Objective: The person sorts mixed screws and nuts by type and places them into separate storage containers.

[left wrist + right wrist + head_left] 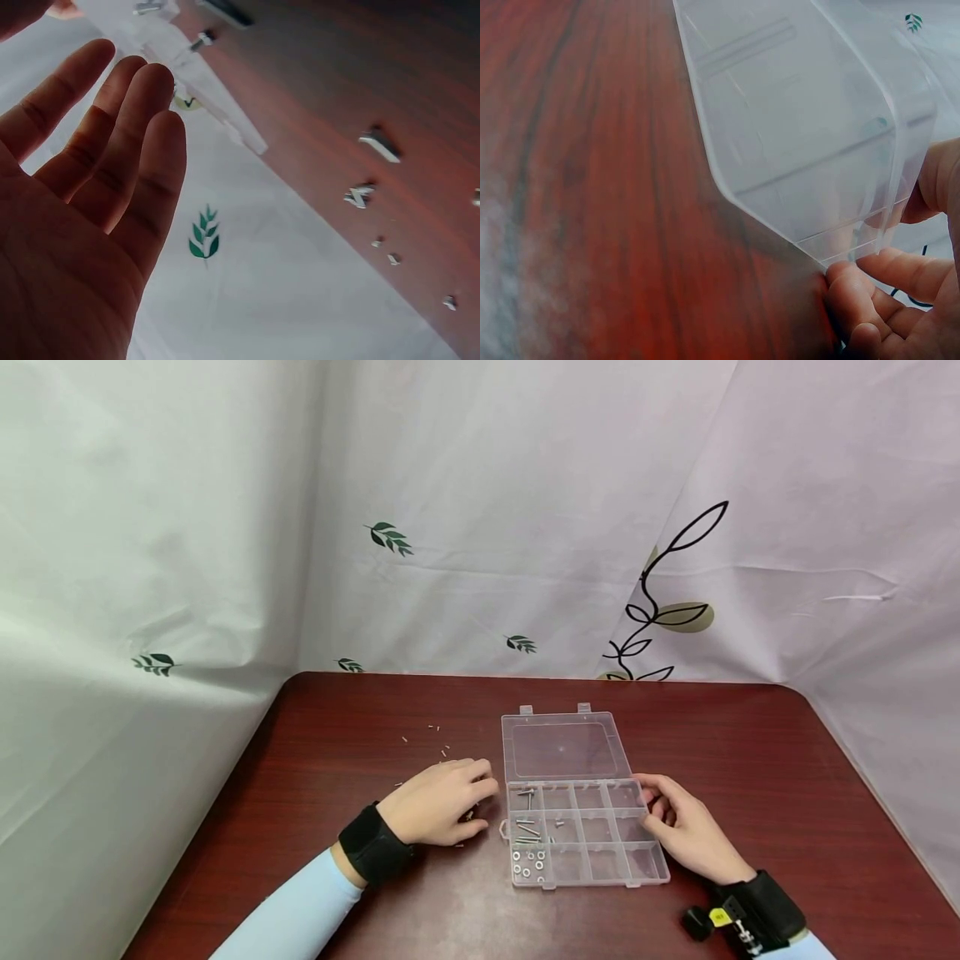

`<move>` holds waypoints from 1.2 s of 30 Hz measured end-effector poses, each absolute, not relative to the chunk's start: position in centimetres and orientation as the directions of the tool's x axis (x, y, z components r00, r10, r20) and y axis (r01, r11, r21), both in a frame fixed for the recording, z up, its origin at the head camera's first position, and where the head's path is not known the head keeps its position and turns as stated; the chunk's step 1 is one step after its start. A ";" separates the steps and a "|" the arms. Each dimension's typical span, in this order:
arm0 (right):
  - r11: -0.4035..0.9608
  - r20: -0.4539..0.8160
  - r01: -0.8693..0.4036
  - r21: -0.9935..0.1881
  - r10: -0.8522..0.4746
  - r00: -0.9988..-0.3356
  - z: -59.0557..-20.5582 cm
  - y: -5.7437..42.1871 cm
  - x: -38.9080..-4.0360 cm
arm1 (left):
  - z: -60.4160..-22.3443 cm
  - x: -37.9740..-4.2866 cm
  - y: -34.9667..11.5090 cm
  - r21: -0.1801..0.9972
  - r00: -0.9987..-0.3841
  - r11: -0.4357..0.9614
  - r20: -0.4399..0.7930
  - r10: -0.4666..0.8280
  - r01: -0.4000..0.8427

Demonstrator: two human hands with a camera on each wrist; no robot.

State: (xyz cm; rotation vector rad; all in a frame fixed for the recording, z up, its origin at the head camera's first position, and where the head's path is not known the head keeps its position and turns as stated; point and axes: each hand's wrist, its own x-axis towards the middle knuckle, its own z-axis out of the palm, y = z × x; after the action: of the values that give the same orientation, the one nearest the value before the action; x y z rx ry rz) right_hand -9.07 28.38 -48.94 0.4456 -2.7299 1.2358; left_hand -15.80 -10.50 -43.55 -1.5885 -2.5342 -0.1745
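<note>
A clear plastic compartment box [592,884] lies on the table with its lid [562,745] folded back. Its left-hand compartments hold screws [528,830] and small ring-shaped pieces [527,872]; a few bits sit in the second column. My right hand [693,835] grips the box's right side, thumb and fingers at the wall [810,150] in the right wrist view. Left of the box, my left hand [442,802] hovers low over the table near loose screws. Its fingers [154,97] are nearly straight in the left wrist view, with nothing visible in them.
Several small loose metal pieces [444,752] are scattered on the dark red wooden table [712,727] beyond the left hand. More screws [381,145] show in the left wrist view. A white leaf-patterned curtain [465,510] hangs behind the table's far edge.
</note>
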 end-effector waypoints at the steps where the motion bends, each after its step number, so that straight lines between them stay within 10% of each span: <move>1: 0.625 0.221 -0.310 -0.717 -0.218 -0.951 -48.9 28.4 -9.1 | -43.6 -15.8 -10.7 0.017 -0.433 0.437 0.180 0.883 0.899; 36: 0.622 0.212 -0.303 -0.722 -0.218 -0.953 -48.6 28.3 -8.9 | -44.5 -16.0 -10.6 0.029 -0.419 0.421 0.183 0.890 0.907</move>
State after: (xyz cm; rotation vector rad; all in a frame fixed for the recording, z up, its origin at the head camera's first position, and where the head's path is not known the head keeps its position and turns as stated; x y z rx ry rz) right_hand -8.91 28.30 -48.64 0.4410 -2.7345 1.2472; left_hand -16.03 -10.56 -44.55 -1.6090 -2.5276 -0.1863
